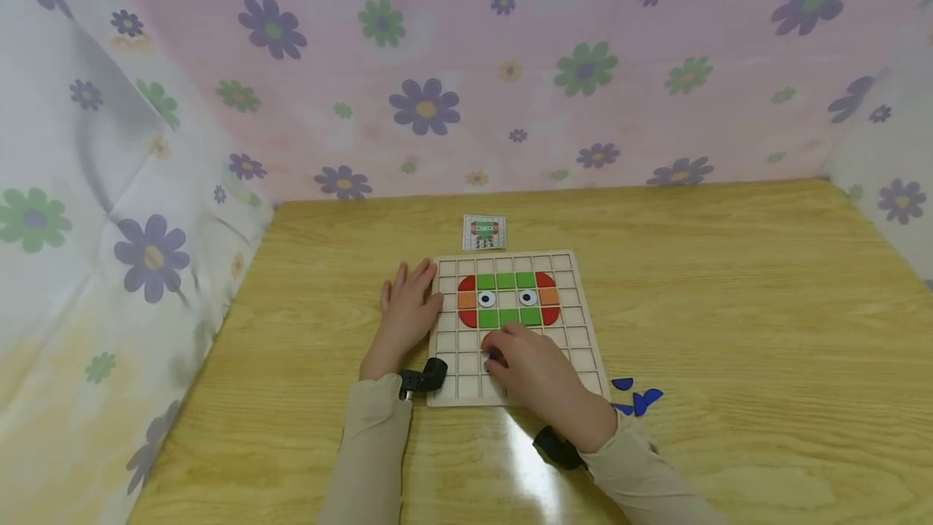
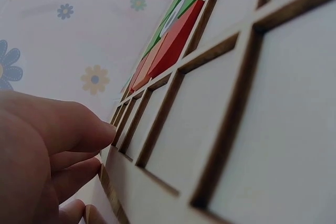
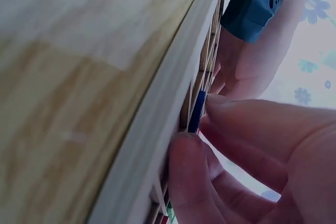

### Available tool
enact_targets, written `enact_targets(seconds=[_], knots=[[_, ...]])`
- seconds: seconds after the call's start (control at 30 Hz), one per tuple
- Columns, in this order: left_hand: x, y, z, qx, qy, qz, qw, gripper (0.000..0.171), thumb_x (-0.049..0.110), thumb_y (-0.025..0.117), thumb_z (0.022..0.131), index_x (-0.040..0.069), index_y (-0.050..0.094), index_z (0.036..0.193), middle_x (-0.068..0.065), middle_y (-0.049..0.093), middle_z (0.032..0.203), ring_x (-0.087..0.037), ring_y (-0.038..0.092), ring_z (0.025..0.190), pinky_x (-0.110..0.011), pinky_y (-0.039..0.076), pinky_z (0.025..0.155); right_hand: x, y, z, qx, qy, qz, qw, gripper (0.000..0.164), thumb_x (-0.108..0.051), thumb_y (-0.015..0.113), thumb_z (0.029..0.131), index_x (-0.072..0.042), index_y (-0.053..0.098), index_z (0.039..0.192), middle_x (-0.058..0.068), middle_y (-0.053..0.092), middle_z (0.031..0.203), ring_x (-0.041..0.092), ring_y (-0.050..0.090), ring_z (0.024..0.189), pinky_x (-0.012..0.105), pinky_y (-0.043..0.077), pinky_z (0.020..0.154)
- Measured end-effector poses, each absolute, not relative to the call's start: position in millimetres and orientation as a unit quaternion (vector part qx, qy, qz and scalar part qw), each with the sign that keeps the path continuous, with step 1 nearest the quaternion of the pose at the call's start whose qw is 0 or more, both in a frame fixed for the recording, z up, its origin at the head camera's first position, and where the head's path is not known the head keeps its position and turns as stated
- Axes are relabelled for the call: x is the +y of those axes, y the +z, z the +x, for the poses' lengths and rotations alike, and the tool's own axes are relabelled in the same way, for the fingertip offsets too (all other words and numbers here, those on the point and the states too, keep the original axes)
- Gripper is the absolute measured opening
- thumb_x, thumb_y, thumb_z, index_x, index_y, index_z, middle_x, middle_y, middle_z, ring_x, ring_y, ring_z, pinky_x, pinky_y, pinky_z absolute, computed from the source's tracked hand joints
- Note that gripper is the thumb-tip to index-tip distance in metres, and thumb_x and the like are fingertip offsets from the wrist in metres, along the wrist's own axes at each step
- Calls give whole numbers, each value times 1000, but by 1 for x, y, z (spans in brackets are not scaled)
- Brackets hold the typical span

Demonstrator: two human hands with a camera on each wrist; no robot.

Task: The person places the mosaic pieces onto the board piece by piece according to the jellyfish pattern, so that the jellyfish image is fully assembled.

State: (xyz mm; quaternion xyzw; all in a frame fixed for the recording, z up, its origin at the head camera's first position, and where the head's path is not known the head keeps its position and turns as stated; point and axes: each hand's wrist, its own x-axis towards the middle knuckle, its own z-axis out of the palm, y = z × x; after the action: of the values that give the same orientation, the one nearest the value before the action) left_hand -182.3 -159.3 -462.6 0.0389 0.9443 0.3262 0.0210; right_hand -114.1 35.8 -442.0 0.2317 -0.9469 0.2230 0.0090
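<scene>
A square wooden grid board (image 1: 576,336) lies on the table, with red, orange and green pieces (image 1: 506,282) and two round eye pieces (image 1: 487,298) set in its upper cells. On the board's left edge rests my left hand (image 1: 408,310), its fingers extended and the thumb at the rim. My right hand (image 1: 539,371) is over the lower middle cells, pinching a small blue piece (image 3: 197,111) between thumb and fingertip, low against the grid. The hand hides most of that piece in the head view. Just above it, a red piece (image 1: 487,340) shows partly.
Several blue pieces (image 1: 640,403), some half-round, lie on the table by the board's lower right corner. A small picture card (image 1: 484,232) with a similar coloured figure lies beyond the top edge. Flowered cloth (image 1: 426,108) stands behind the table and at its sides.
</scene>
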Motion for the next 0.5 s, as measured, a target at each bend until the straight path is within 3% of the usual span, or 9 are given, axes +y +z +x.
enact_targets(seconds=[0.5], knots=[[-158, -461, -185, 948, 314, 42, 24, 51, 23, 46, 89, 13, 35, 138, -1, 26, 145, -29, 4, 134, -50, -5, 102, 40, -438, -116, -937, 210, 277, -12, 15, -7, 62, 77, -19, 65, 85, -10, 48, 77, 5, 44, 65, 22, 40, 59]])
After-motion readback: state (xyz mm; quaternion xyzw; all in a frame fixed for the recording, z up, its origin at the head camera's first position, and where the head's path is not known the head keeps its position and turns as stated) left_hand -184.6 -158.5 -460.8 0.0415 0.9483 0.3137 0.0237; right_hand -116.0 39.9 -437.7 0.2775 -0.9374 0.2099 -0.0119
